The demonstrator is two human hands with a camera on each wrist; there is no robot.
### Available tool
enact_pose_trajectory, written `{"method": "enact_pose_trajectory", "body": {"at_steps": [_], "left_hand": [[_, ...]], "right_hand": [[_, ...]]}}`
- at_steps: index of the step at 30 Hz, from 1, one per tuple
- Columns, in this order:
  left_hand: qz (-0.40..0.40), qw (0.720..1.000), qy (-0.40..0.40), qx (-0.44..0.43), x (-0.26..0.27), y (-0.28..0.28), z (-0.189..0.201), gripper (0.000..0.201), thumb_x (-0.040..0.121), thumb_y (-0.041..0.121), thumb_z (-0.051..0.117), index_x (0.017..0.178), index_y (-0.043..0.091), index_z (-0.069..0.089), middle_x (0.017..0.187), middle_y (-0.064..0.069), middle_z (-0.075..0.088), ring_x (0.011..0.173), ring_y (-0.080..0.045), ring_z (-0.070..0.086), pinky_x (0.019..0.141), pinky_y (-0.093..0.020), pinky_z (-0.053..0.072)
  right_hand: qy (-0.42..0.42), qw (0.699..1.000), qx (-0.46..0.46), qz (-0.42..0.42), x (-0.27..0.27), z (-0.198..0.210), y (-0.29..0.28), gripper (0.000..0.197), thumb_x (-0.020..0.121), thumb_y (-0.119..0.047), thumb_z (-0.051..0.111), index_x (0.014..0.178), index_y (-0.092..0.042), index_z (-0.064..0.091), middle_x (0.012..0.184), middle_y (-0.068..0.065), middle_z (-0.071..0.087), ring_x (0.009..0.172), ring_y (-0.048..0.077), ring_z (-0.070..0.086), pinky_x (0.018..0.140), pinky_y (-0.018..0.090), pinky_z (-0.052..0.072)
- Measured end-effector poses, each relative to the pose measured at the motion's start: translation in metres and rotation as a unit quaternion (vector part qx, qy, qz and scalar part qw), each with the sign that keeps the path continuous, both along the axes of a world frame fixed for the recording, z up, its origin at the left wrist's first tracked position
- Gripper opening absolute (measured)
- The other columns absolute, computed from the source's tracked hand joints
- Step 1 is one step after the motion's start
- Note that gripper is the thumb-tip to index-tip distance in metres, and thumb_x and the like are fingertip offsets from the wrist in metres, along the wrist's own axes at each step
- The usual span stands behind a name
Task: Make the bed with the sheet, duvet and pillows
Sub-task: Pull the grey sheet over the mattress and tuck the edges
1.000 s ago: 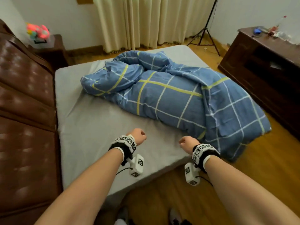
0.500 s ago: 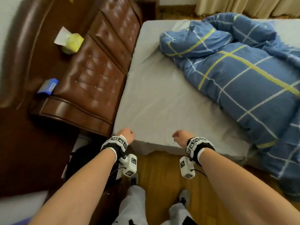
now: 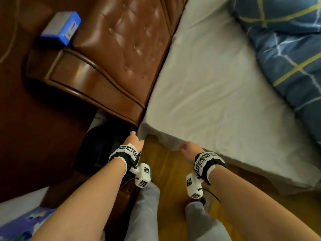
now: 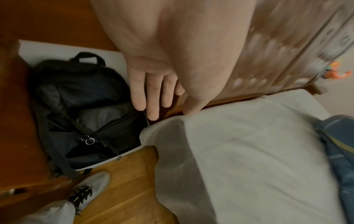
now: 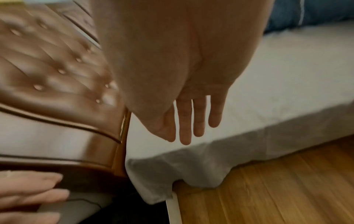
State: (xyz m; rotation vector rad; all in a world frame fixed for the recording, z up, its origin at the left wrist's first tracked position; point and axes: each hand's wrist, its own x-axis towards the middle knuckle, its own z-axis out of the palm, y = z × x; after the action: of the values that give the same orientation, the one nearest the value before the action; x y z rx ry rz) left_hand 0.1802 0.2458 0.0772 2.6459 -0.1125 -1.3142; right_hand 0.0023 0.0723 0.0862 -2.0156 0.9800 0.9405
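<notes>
Nearest us, our left hand reaches with straight, loosely spread fingers to the corner of the grey sheet by the headboard, its thumb touching the cloth, while our right hand hangs just above the sheet's loose edge, fingers straight and holding nothing. A black bag lies on the floor under the left hand. Farther off, the blue checked duvet lies bunched on the bed.

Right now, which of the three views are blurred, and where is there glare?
Head view: fairly sharp, glare on the leather headboard, blue box slightly smeared. Left wrist view: headboard streaked by motion, black bag clearer. Right wrist view: soft all over, left hand blurred at the edge.
</notes>
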Motion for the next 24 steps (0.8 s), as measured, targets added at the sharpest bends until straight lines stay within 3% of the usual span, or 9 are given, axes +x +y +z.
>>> {"method": "enact_pose_trajectory", "body": {"at_steps": [3, 7, 9, 13, 17, 19, 21, 22, 24], "left_hand": [[0.053, 0.998, 0.024, -0.014, 0.013, 0.006, -0.074, 0.064, 0.089, 0.027, 0.055, 0.147, 0.022, 0.026, 0.115, -0.010, 0.066, 0.097, -0.033, 0.066, 0.089, -0.043, 0.053], [0.059, 0.997, 0.014, -0.042, 0.012, 0.002, -0.152, 0.073, 0.093, 0.025, 0.056, 0.152, 0.022, 0.013, 0.117, -0.012, 0.065, 0.103, -0.036, 0.063, 0.084, -0.039, 0.048], [0.095, 0.993, 0.007, -0.067, 0.011, 0.000, -0.187, 0.081, 0.093, 0.025, 0.057, 0.154, 0.023, 0.004, 0.121, -0.011, 0.064, 0.105, -0.034, 0.063, 0.089, -0.040, 0.049], [0.167, 0.978, -0.008, -0.128, 0.018, -0.011, -0.226, 0.063, 0.094, 0.026, 0.058, 0.148, 0.017, 0.029, 0.139, -0.011, 0.051, 0.124, -0.031, 0.052, 0.100, -0.036, 0.040], [0.203, 0.963, -0.021, -0.173, 0.026, -0.025, -0.248, 0.030, 0.098, 0.029, 0.049, 0.119, 0.011, 0.062, 0.116, -0.016, 0.064, 0.106, -0.034, 0.060, 0.081, -0.030, 0.042], [0.351, 0.904, 0.038, -0.239, 0.027, -0.034, -0.257, 0.029, 0.099, 0.023, 0.044, 0.117, 0.006, 0.062, 0.114, -0.019, 0.065, 0.107, -0.035, 0.061, 0.085, -0.035, 0.048], [0.509, 0.795, 0.132, -0.303, 0.021, -0.042, -0.270, 0.030, 0.100, 0.025, 0.044, 0.115, 0.004, 0.059, 0.107, -0.019, 0.064, 0.109, -0.035, 0.061, 0.091, -0.042, 0.052], [0.552, 0.751, 0.161, -0.325, 0.017, -0.046, -0.278, 0.031, 0.099, 0.031, 0.046, 0.108, 0.006, 0.060, 0.098, -0.016, 0.064, 0.105, -0.034, 0.062, 0.095, -0.046, 0.051], [0.591, 0.703, 0.195, -0.344, 0.012, -0.052, -0.294, 0.036, 0.095, 0.046, 0.048, 0.091, 0.011, 0.060, 0.085, -0.010, 0.058, 0.093, -0.030, 0.058, 0.101, -0.052, 0.045]], "right_hand": [[0.010, 0.999, 0.028, 0.043, 0.018, -0.072, 0.027, 0.041, 0.095, -0.023, 0.049, 0.136, -0.021, 0.053, 0.132, 0.006, 0.061, 0.120, 0.027, 0.059, 0.100, 0.038, 0.049], [0.013, 0.996, 0.074, 0.056, 0.029, -0.162, 0.049, 0.034, 0.094, -0.024, 0.050, 0.127, -0.024, 0.058, 0.124, 0.003, 0.065, 0.110, 0.024, 0.063, 0.095, 0.040, 0.052], [0.017, 0.994, 0.079, 0.071, 0.028, -0.200, 0.052, 0.036, 0.093, -0.023, 0.051, 0.128, -0.025, 0.056, 0.125, 0.003, 0.065, 0.110, 0.024, 0.063, 0.094, 0.040, 0.053], [-0.040, 0.998, 0.040, 0.035, 0.025, -0.244, 0.047, 0.049, 0.091, -0.014, 0.050, 0.139, -0.022, 0.047, 0.129, 0.005, 0.060, 0.115, 0.025, 0.061, 0.094, 0.035, 0.051], [-0.061, 0.984, 0.081, -0.147, 0.018, -0.280, 0.043, 0.053, 0.092, -0.010, 0.049, 0.143, -0.024, 0.045, 0.138, 0.000, 0.056, 0.121, 0.021, 0.057, 0.100, 0.035, 0.049], [-0.083, 0.933, 0.137, -0.323, 0.012, -0.302, 0.044, 0.051, 0.094, -0.006, 0.050, 0.142, -0.021, 0.045, 0.143, 0.004, 0.053, 0.124, 0.024, 0.055, 0.105, 0.042, 0.047], [-0.115, 0.847, 0.186, -0.484, 0.010, -0.316, 0.044, 0.046, 0.097, -0.001, 0.047, 0.141, -0.013, 0.046, 0.142, 0.009, 0.052, 0.124, 0.029, 0.055, 0.106, 0.050, 0.045], [-0.129, 0.790, 0.207, -0.563, 0.008, -0.325, 0.042, 0.042, 0.099, -0.002, 0.044, 0.140, -0.011, 0.048, 0.140, 0.008, 0.053, 0.124, 0.027, 0.054, 0.107, 0.049, 0.045], [-0.155, 0.642, 0.257, -0.705, 0.003, -0.340, 0.036, 0.036, 0.103, -0.010, 0.037, 0.137, -0.007, 0.049, 0.137, 0.009, 0.053, 0.126, 0.026, 0.052, 0.109, 0.045, 0.042]]}}
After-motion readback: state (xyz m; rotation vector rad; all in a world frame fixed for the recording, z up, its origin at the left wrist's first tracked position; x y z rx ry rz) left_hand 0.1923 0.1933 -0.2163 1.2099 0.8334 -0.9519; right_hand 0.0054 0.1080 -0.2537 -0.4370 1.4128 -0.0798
